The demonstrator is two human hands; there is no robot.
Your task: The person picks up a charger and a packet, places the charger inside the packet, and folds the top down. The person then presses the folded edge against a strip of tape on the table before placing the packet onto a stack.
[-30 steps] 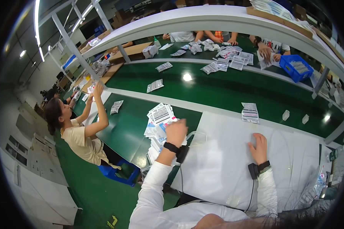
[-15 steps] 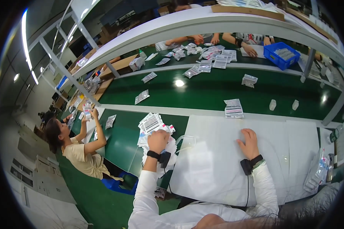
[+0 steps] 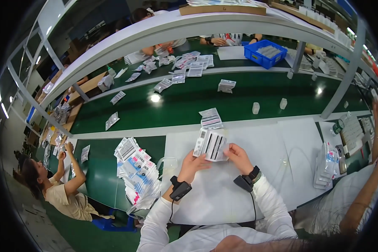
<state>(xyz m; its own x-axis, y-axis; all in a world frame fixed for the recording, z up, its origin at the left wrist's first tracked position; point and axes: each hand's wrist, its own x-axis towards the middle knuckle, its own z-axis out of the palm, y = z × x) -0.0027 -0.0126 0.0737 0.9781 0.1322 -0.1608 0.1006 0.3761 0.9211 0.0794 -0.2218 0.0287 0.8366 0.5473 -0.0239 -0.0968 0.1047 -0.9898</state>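
1. The left hand (image 3: 192, 167) has its fingers closed on the 8 o'clock edge of a flat white packet with black stripes (image 3: 213, 145).
2. The right hand (image 3: 240, 159) grips that packet at 4 o'clock, fingers bent.
3. Beneath is a smooth white sheet (image 3: 222, 193).
4. From the packet, a white-and-grey printed pouch (image 3: 211, 119) lies at 12 o'clock, a heap of white-blue-pink packets (image 3: 137, 171) at 8.

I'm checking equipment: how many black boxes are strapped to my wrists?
2: one black box at the wrist of your left hand, the other at the wrist of your right hand. Both show plainly.
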